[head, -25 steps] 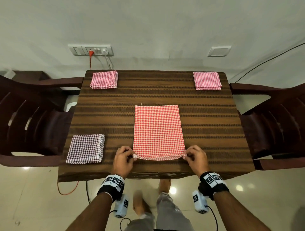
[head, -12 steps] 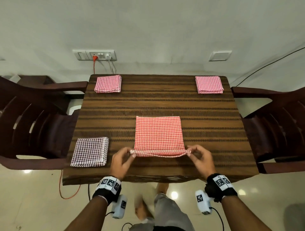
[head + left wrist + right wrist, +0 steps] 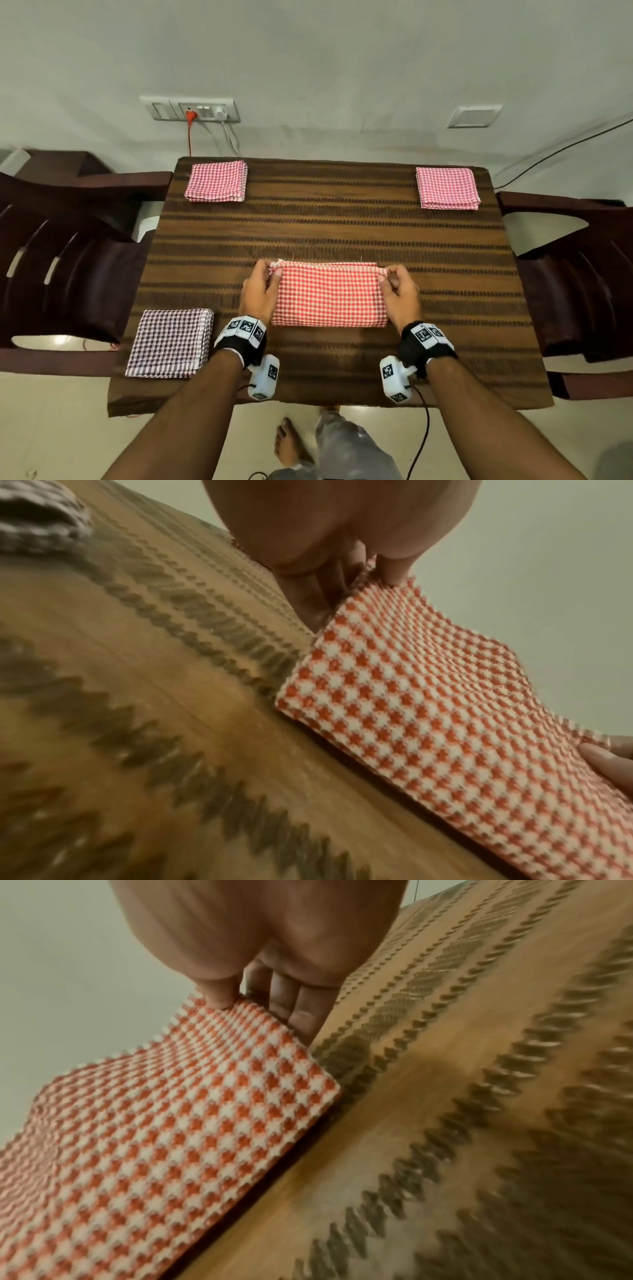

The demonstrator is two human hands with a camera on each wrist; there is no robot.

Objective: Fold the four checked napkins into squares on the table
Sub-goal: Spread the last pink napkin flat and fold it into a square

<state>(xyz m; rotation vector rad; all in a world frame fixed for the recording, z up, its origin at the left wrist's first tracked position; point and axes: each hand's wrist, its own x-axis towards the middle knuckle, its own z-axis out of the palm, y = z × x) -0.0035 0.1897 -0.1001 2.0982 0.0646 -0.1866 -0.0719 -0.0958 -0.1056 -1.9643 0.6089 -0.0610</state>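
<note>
The worktop (image 3: 342,222) carries all four checked napkins, and three of them already lie as folded squares: a pink-checked napkin (image 3: 216,181) at the far left corner, a second pink-checked napkin (image 3: 447,187) at the far right corner, and a dark-checked napkin (image 3: 169,342) at the near left, just left of the red one. The red-checked napkin (image 3: 329,294) lies in the middle of the worktop as a wide rectangle, its fold along the near edge. So the step in hand looks like the last napkin's second-to-last fold — near edge laid over to meet the far edge.

The left hand (image 3: 258,294) pinches the napkin's far left corner between thumb and fingers; the right hand (image 3: 400,296) pinches its far right corner the same way. In both wrist views the pinched corners sit slightly raised off the wood.

The next move, I judge, calls for setting those corners down flush, letting go, then folding one short side across to the other to make a square.

Dark chairs (image 3: 68,260) flank the worktop — well apart from the red napkin. Nothing lies close enough to hinder the fold.
</note>
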